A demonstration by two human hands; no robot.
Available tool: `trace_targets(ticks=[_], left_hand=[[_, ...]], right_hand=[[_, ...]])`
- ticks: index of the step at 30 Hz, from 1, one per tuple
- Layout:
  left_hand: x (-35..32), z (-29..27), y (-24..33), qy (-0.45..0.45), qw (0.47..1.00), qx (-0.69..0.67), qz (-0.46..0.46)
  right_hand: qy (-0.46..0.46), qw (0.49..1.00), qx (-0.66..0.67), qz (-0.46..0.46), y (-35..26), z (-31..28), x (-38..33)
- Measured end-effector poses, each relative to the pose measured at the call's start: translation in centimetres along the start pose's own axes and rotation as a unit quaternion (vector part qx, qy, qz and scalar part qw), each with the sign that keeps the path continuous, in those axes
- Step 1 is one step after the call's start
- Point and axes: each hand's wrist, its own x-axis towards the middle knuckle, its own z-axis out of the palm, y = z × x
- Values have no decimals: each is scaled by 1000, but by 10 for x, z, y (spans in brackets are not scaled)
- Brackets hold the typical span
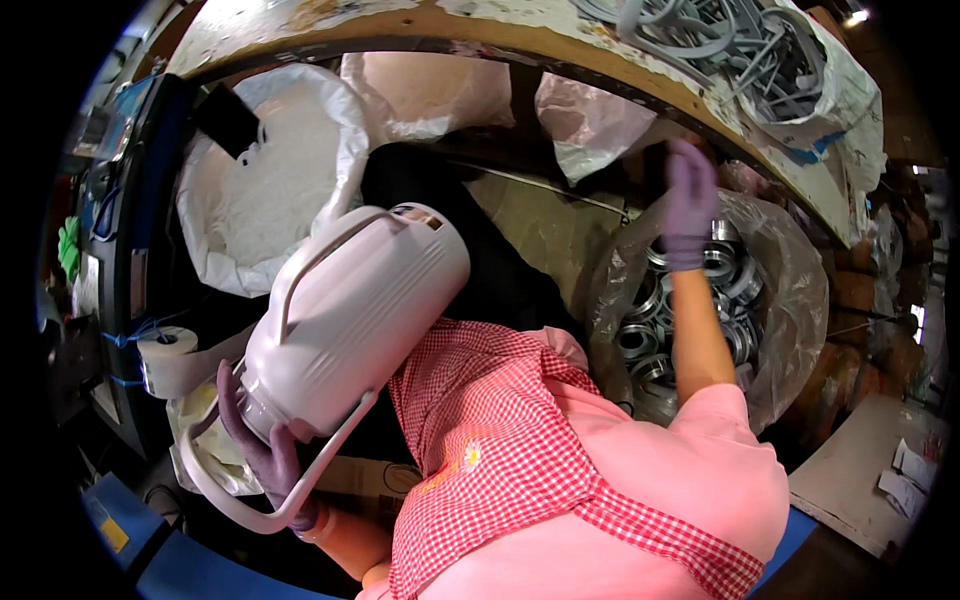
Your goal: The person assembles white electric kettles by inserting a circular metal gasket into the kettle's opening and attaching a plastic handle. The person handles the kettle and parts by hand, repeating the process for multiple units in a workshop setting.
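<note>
A pale pinkish-white vacuum flask [365, 300] lies tilted across my lap, its neck end pointing to the lower left. It has a side handle and a large swinging carry handle [225, 500]. My left hand [268, 460], in a purple glove, grips the flask around its neck, fingers on both sides. My right hand [690, 205], also gloved in purple, is up over a clear plastic bag [795, 330] holding many silvery metal rings [735, 340]. Motion blurs this hand; its fingers look stretched out, with nothing visible in them.
A white-lined tub [200, 220] of whitish translucent pieces stands at the left, a paper roll [168, 350] below it. Other plastic bags [430, 95] sit under the worn bench edge [450, 30]. Grey plastic handles [770, 60] fill a sack at the upper right.
</note>
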Motion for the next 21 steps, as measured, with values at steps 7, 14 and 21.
trace_targets(ticks=[7,14,21], left_hand=[[0,10,-4,-7,982,176,74],[10,-12,-39,52,987,107,106],[-30,-44,-71,169,983,-13,73]], right_hand=[[-185,689,-491,499,267,-277,-134],[-388,620,-518,444,353,-219,-221],[-396,736,-296,462,141,-238,-42]])
